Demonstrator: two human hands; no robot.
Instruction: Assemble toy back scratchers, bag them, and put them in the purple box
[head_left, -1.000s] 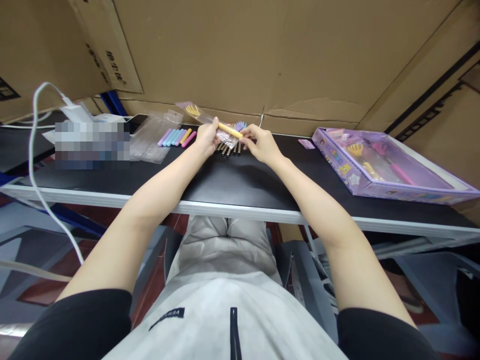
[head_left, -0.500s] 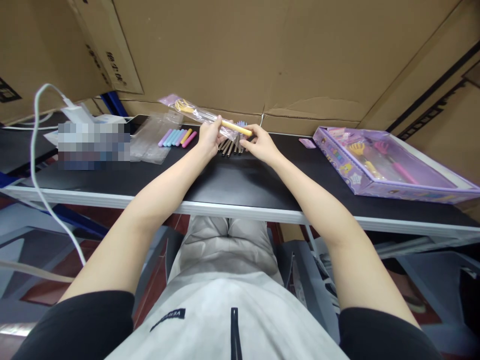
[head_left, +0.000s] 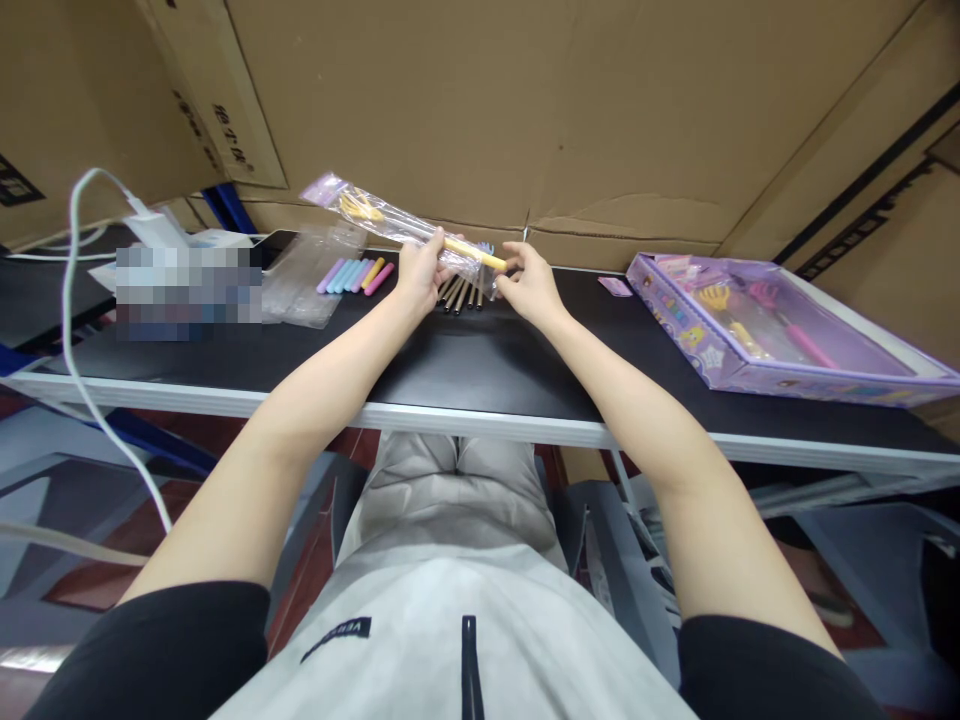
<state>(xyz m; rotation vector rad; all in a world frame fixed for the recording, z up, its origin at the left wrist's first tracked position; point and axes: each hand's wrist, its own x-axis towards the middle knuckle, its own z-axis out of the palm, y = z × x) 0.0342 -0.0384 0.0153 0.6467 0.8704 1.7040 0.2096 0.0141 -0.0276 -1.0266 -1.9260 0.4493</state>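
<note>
Our left hand [head_left: 420, 275] gripped the bagged yellow scratcher [head_left: 405, 228] above the far side of the black table [head_left: 487, 365]. Our right hand [head_left: 532, 285] curled narrowly at its right end; whether it pinched, we couldn't tell.

The left hand [head_left: 421, 275] has its fingers round a bagged yellow rake [head_left: 476, 253], its pronged head up and left of them. The right hand's [head_left: 532, 287] fingertips are at the handle's end. Dark-tipped rods [head_left: 460, 296] lie beneath, between both hands' fingers; coloured sticks [head_left: 355, 275] left of the left fingers; a purple box [head_left: 795, 384] well right of the right fingers.
</note>
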